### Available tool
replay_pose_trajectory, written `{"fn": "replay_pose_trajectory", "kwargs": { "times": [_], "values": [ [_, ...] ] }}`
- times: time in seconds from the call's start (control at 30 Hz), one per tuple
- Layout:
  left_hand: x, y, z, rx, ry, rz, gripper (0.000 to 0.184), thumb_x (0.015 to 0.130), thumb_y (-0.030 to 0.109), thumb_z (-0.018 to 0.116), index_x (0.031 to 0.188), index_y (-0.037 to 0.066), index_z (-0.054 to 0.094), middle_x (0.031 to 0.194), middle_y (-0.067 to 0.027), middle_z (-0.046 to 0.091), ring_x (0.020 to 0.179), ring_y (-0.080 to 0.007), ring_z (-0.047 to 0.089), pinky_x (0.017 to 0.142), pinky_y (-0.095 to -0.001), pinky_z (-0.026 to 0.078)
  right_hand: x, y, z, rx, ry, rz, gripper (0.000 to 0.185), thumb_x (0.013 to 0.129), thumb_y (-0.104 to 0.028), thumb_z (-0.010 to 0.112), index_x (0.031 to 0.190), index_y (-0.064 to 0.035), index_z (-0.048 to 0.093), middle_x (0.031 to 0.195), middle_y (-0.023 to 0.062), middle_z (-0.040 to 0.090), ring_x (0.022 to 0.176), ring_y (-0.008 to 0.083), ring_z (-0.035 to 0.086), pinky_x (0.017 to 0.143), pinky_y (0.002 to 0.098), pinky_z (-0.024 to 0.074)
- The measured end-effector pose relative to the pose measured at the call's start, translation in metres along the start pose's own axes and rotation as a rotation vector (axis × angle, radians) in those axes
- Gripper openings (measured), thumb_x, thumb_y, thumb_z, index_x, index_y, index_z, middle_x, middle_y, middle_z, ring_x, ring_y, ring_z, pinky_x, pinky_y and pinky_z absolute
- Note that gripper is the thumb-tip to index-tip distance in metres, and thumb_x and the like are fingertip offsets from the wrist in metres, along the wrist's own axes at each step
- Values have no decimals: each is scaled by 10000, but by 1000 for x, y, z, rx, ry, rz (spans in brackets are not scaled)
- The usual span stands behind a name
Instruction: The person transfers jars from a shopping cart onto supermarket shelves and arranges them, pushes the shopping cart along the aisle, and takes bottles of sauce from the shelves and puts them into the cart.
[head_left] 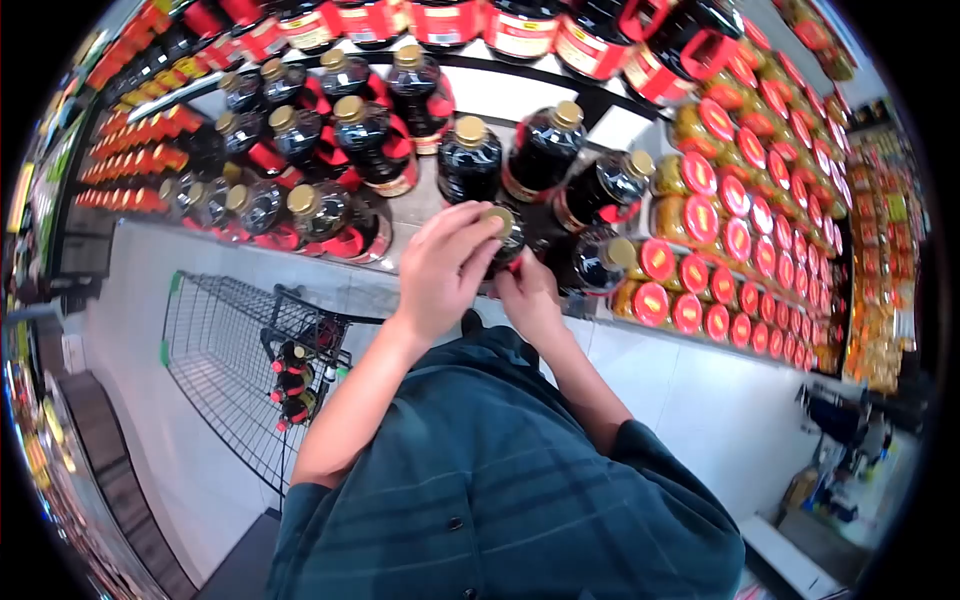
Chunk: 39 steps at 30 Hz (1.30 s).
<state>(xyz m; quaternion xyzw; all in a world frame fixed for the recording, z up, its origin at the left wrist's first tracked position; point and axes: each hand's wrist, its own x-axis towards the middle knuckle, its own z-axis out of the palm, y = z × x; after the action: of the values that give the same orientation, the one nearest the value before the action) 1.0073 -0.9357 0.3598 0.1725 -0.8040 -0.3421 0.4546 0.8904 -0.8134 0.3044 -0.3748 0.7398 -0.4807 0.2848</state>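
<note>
Right in front of me, a dark sauce bottle (512,238) with a gold cap is between my hands at the shelf's front edge. My left hand (445,265) grips it near the cap, fingers curled over the top. Lower down, my right hand (530,300) is closed around the bottle's side; its fingertips are partly hidden. Close by on the shelf stand similar bottles: one dark bottle (470,165) just behind, another (545,150) to its right, and a tilted-looking one (600,262) beside my right hand.
More gold-capped bottles (365,140) fill the shelf's left side. Large red-labelled bottles (525,28) line the shelf above. Stacked jars with red lids (700,220) stand to the right. A wire shopping cart (215,340) holding several bottles (292,385) is at lower left.
</note>
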Motion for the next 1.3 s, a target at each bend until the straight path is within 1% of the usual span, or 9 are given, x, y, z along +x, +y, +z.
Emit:
{"fn": "replay_pose_trajectory", "kwargs": {
  "times": [0.1,0.37,0.5,0.63,0.77,0.87,1.0,1.13,1.3],
  "values": [
    [-5,1,1,-13,37,-31,248,868,52,734,1116,66,730,1221,-126,688,1099,-347,672,919,-430,555,2,-13,-5,413,-90,89,181,942,-8,536,1107,50,582,926,119,694,774,204,730,640,318,595],
    [-60,14,6,-86,17,-424,741,927,90,685,1574,30,327,1585,-238,355,1432,-405,406,1191,-427,325,19,-38,-17,248,-199,87,146,943,-31,580,1023,79,632,870,105,692,702,188,704,660,305,587],
    [-73,5,15,-567,151,-739,740,990,149,666,1596,4,266,1553,-192,429,1453,-269,401,1197,-389,309,30,-46,-6,364,-251,141,147,944,-86,574,910,48,626,774,81,643,607,204,662,577,293,559],
    [-77,-5,2,-1060,210,-873,611,1065,289,588,1588,95,340,1528,-110,477,1416,-194,430,1150,-341,365,33,-85,-1,314,-313,145,205,976,-86,518,858,39,631,709,73,626,502,185,639,484,260,538],
    [-89,-6,-16,-1030,61,-1179,625,1058,635,368,1547,251,426,1518,0,474,1392,-207,435,1136,-519,347,19,-136,1,343,-359,37,220,978,-84,505,838,41,619,707,80,633,483,174,622,457,257,529],
    [-92,2,-37,-1251,172,-1214,644,1053,663,331,1513,233,467,1527,-29,477,1398,-234,436,1153,-532,324,-1,-166,9,347,-473,-112,260,966,-142,510,853,67,617,702,111,652,460,194,620,445,268,523],
    [-121,-6,-77,-1740,432,-938,651,1063,625,352,1492,156,492,1444,-81,597,1258,-292,619,1011,-537,520,-21,-189,35,463,-685,-202,337,928,-165,500,946,137,647,712,165,679,464,230,639,432,297,522],
    [-160,-3,-132,-1556,713,-1002,581,1089,542,371,1438,116,558,1345,-63,671,1244,-216,637,1052,-441,519,-40,-199,84,393,-839,-110,381,854,-15,408,1108,138,646,798,190,707,547,282,694,528,329,573],
    [-223,-7,-195,-1270,998,-1106,516,1085,540,378,1342,168,627,1086,-20,749,914,-181,738,764,-398,614,-55,-193,162,300,-958,35,403,897,-88,415,1172,130,612,947,194,718,740,307,741,726,361,579]
  ]
}}
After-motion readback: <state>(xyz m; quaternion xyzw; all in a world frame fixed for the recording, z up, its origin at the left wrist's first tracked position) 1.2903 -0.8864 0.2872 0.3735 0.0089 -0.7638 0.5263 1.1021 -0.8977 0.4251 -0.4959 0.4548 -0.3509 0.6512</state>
